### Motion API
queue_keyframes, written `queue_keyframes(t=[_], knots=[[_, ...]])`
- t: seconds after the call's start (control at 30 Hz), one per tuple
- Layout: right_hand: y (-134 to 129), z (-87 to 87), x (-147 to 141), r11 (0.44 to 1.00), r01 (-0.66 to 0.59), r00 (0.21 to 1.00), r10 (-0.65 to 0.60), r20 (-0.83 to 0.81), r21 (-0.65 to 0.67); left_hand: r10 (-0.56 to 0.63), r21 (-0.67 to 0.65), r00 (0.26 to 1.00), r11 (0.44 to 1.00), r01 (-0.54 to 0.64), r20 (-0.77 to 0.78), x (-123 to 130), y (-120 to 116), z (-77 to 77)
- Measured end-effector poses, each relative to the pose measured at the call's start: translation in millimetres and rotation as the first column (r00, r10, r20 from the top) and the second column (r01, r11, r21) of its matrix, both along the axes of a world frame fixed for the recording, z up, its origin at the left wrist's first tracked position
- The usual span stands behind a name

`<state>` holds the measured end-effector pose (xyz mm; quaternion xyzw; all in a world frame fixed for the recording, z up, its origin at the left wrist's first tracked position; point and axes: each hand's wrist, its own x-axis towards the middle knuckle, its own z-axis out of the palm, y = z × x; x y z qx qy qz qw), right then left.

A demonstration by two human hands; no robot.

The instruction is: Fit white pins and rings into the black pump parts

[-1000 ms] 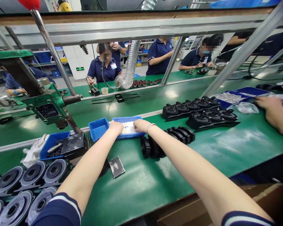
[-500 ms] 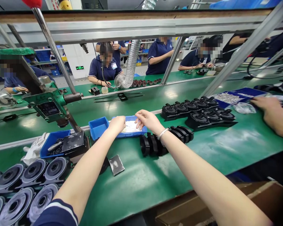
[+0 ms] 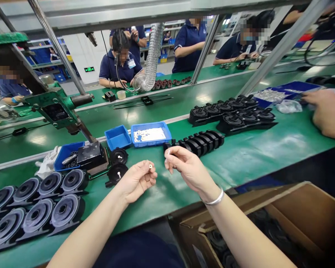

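My left hand (image 3: pixel 141 178) pinches a small cream-coloured ring part (image 3: pixel 150 166) between thumb and fingertip. Right of it, my right hand (image 3: pixel 184 163) has thumb and forefinger pressed together; whatever is between them is too small to make out. Beyond the hands stands a blue tray (image 3: pixel 167 138) of small pale parts, beside a smaller blue bin (image 3: pixel 118 137). Two black round parts with white pins (image 3: pixel 119 174) lie left of my left hand. A row of black curved parts (image 3: pixel 206 143) stands just behind my right hand.
A green press (image 3: pixel 56 108) with a black block (image 3: pixel 91 155) stands at the left, near rows of round black housings (image 3: pixel 37 215). More black assemblies (image 3: pixel 237 121) sit at the right. Another person's hand (image 3: pixel 328 115) is at far right. An open cardboard box (image 3: pixel 307 212) is below the table edge.
Both hands have moved back from the blue tray toward me, and the small ring now shows in my left fingertips. The view has shifted downward, showing more of the cardboard box.
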<state>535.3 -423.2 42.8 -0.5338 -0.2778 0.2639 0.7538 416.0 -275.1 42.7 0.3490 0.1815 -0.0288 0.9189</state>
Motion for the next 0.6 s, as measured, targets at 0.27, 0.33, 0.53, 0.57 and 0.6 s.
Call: queue_keyframes(t=[0.27,0.33,0.53,0.57,0.6], knots=[[-4.4,-16.1,-41.1,1.000,-0.005,0.996,0.004,-0.090,-0.012,0.035,-0.038,0.999,0.999,-0.036,-0.032,-12.8,-3.1,-16.1],[-3.5,-17.2,-46.5,0.999,0.037,0.999,-0.038,-0.033,-0.028,0.060,-0.062,0.997,0.996,-0.063,-0.056,-12.8,-4.5,-17.5],[2.9,-19.0,-55.0,0.984,0.171,0.964,-0.156,0.216,-0.053,0.112,-0.110,0.988,0.986,-0.123,-0.106,-12.5,-9.7,-18.1],[4.0,-19.9,-55.8,0.979,0.195,0.950,-0.176,0.256,-0.053,0.115,-0.113,0.987,0.985,-0.127,-0.109,-12.7,-10.2,-18.1],[5.0,-21.0,-56.4,0.974,0.221,0.935,-0.196,0.297,-0.054,0.118,-0.118,0.987,0.984,-0.131,-0.111,-12.9,-10.6,-18.2]])
